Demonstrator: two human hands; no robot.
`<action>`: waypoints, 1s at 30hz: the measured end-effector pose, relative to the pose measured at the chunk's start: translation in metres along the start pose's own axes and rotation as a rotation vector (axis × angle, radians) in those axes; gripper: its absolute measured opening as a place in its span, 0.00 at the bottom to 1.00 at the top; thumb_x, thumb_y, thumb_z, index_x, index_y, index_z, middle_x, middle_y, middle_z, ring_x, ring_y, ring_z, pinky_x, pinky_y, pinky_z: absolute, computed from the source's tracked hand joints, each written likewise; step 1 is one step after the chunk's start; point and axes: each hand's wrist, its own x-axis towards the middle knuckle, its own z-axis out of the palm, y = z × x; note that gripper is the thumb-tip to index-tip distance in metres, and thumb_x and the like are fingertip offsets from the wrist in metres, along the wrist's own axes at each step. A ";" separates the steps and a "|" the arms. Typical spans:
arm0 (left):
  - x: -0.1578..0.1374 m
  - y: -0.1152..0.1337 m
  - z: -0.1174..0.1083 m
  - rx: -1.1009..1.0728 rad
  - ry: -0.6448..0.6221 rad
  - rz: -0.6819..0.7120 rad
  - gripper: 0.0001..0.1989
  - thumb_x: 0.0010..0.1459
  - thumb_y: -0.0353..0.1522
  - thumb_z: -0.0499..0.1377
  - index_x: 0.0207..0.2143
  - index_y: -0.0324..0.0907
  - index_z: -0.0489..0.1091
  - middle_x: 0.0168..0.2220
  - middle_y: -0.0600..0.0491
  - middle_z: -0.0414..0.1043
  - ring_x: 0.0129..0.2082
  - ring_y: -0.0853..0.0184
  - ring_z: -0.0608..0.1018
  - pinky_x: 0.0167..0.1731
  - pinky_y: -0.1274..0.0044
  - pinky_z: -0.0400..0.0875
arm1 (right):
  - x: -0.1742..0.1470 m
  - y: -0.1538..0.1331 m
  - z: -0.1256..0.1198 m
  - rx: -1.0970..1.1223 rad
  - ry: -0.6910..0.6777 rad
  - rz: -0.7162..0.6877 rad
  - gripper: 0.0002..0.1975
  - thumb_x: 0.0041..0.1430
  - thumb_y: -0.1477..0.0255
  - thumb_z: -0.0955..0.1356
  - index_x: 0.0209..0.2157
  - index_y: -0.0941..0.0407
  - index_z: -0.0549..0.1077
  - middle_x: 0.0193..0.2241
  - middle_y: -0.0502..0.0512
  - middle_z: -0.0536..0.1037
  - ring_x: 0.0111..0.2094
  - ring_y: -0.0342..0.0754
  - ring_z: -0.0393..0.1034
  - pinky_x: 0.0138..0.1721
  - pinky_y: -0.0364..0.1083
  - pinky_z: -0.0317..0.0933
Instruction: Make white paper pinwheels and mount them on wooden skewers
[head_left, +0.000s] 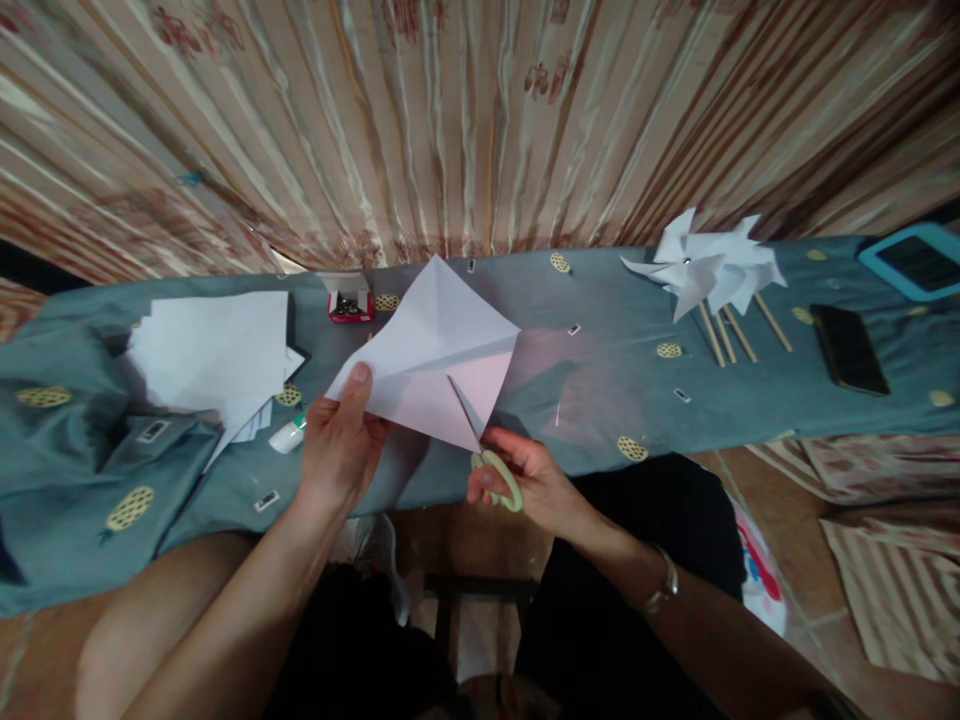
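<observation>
A creased square sheet of white paper [420, 350] is held up over the table, turned so its corners point up, down and sideways. My left hand [341, 435] grips its left corner, the thumb lying on top. In my right hand [529, 475] is a pair of scissors [501, 482] with pale green handles, the fingers through the loops. One blade lies over the paper near its lower corner, pointing up and left toward the middle; the other blade is hidden beneath the sheet.
A stack of white paper [217, 345] lies at the left, with a glue stick [287, 435] beside it. A small red box [350, 305] of metal pieces stands open at the back. Paper pinwheels [697, 265] on wooden sticks, a black phone [850, 348] and a blue-framed device [911, 262] lie at the right.
</observation>
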 end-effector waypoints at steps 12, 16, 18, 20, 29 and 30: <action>-0.007 0.005 0.006 0.084 -0.006 -0.072 0.13 0.49 0.40 0.68 0.36 0.45 0.75 0.41 0.52 0.80 0.53 0.55 0.75 0.46 0.69 0.78 | -0.001 -0.001 -0.001 -0.026 0.001 -0.022 0.25 0.46 0.53 0.74 0.37 0.56 0.68 0.23 0.48 0.76 0.21 0.38 0.67 0.23 0.40 0.62; -0.007 0.004 0.005 0.082 -0.010 -0.077 0.15 0.48 0.41 0.68 0.37 0.45 0.74 0.41 0.51 0.79 0.53 0.54 0.75 0.44 0.68 0.79 | 0.000 -0.001 -0.001 -0.030 0.011 -0.014 0.24 0.45 0.53 0.74 0.35 0.56 0.69 0.23 0.47 0.76 0.22 0.38 0.67 0.23 0.39 0.61; -0.006 0.004 0.005 0.079 -0.014 -0.083 0.15 0.48 0.41 0.68 0.37 0.45 0.74 0.41 0.51 0.79 0.53 0.53 0.75 0.44 0.67 0.79 | 0.000 -0.001 0.000 -0.026 0.022 -0.006 0.24 0.44 0.53 0.75 0.35 0.56 0.69 0.22 0.47 0.76 0.21 0.38 0.67 0.23 0.39 0.61; -0.006 0.004 0.005 0.076 -0.012 -0.083 0.15 0.47 0.41 0.68 0.36 0.44 0.74 0.40 0.51 0.79 0.52 0.53 0.75 0.44 0.68 0.79 | 0.000 0.000 0.000 -0.017 0.031 -0.002 0.25 0.44 0.53 0.75 0.36 0.57 0.69 0.21 0.47 0.76 0.21 0.38 0.67 0.22 0.39 0.60; -0.005 0.002 0.005 0.070 -0.010 -0.061 0.15 0.47 0.41 0.69 0.35 0.44 0.74 0.39 0.52 0.80 0.51 0.54 0.76 0.43 0.69 0.78 | 0.001 0.002 0.000 0.010 0.024 -0.010 0.24 0.43 0.55 0.76 0.34 0.57 0.70 0.21 0.46 0.75 0.20 0.38 0.67 0.22 0.39 0.61; -0.005 0.002 0.004 0.074 -0.013 -0.061 0.15 0.47 0.41 0.68 0.35 0.44 0.74 0.39 0.52 0.80 0.51 0.54 0.76 0.43 0.69 0.78 | 0.001 0.002 0.000 0.015 0.025 -0.006 0.24 0.42 0.54 0.76 0.33 0.57 0.70 0.21 0.46 0.75 0.20 0.38 0.67 0.22 0.39 0.61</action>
